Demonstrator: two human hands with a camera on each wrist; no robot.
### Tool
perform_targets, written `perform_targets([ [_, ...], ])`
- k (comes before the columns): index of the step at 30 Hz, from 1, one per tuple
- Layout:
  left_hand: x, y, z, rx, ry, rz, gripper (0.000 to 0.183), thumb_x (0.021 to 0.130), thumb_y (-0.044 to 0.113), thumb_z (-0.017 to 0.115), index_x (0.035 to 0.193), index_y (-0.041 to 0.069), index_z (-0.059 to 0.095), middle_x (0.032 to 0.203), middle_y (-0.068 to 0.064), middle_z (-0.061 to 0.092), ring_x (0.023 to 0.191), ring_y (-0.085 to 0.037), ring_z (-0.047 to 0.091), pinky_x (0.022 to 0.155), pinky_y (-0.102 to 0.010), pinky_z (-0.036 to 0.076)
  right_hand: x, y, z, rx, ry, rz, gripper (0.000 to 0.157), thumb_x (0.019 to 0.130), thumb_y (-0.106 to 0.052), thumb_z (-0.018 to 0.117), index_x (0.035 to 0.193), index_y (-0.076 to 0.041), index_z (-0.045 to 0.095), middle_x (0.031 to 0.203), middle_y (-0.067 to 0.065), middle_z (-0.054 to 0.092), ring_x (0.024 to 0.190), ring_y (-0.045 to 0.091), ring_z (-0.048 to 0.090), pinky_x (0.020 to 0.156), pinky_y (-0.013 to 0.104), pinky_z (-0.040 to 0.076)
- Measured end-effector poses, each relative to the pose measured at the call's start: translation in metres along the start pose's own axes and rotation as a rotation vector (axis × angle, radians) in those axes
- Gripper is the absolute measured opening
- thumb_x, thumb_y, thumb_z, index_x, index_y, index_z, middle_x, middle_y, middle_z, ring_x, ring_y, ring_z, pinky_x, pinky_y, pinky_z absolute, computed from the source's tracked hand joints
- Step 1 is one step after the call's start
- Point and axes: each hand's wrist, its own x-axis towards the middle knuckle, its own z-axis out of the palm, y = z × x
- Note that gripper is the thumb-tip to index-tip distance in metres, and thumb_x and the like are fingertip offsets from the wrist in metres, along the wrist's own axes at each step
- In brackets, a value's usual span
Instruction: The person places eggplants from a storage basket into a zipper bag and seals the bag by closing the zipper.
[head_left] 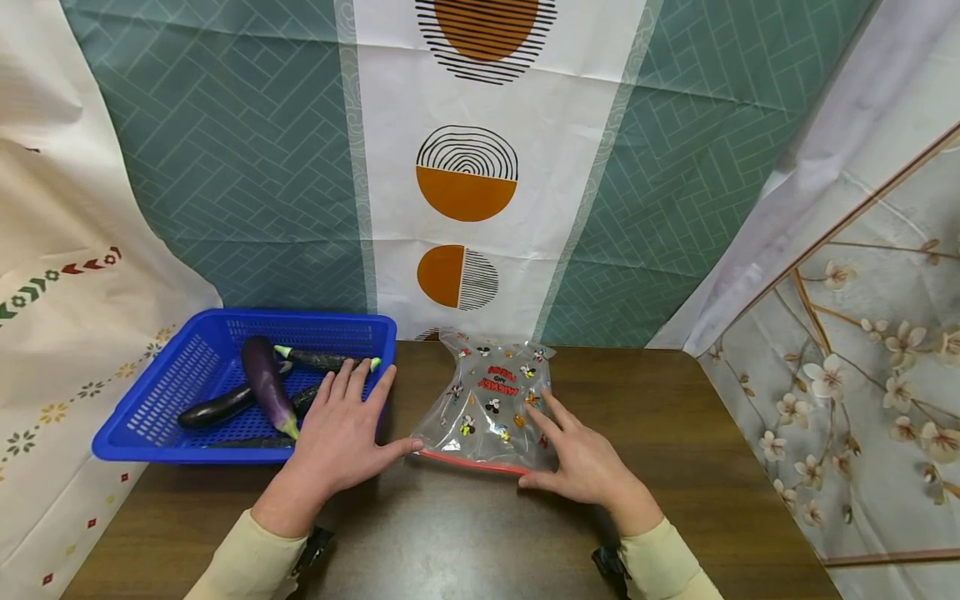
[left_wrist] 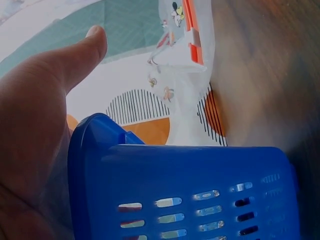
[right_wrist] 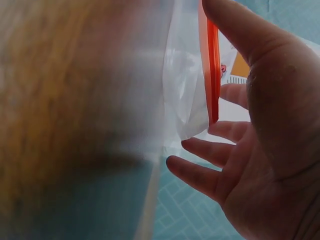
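Observation:
A clear zip bag (head_left: 487, 425) with cartoon prints lies on the table, its red zip strip (head_left: 472, 462) along the near edge. In the left wrist view a small slider (left_wrist: 193, 36) sits near one end of that strip. My left hand (head_left: 341, 437) hovers by the right corner of the blue basket (head_left: 388, 333), fingers spread and thumb reaching to the bag's left corner. My right hand (head_left: 585, 458) is at the bag's right side, its thumb close to the strip's end and its fingers loosely extended over the bag; the right wrist view shows them beside the red strip (right_wrist: 212, 70).
Inside the basket lie a purple eggplant (head_left: 264, 379), a darker long eggplant (head_left: 217, 408) and several dark green cucumber-like vegetables (head_left: 311, 358). Brown tabletop (head_left: 675, 433) extends to the right. A patterned curtain (head_left: 480, 275) hangs behind, with a floral panel (head_left: 862, 400) at right.

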Motion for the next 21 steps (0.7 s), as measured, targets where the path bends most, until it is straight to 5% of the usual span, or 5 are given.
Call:
perform_targets([
  [21, 0.002, -0.014, -0.013, -0.046, -0.002, -0.052, 0.113, 0.092, 0.087, 0.065, 0.17, 0.008, 0.044, 0.168, -0.034, 0.041, 0.156, -0.058, 0.036, 0.126, -0.072, 0.031, 0.0, 0.0, 0.001, 0.052, -0.023, 0.04, 0.109, 0.089, -0.075, 0.082, 0.171, -0.015, 0.045, 0.182, 0.017, 0.025, 0.154, 0.042, 0.05, 0.099, 0.058, 0.061],
])
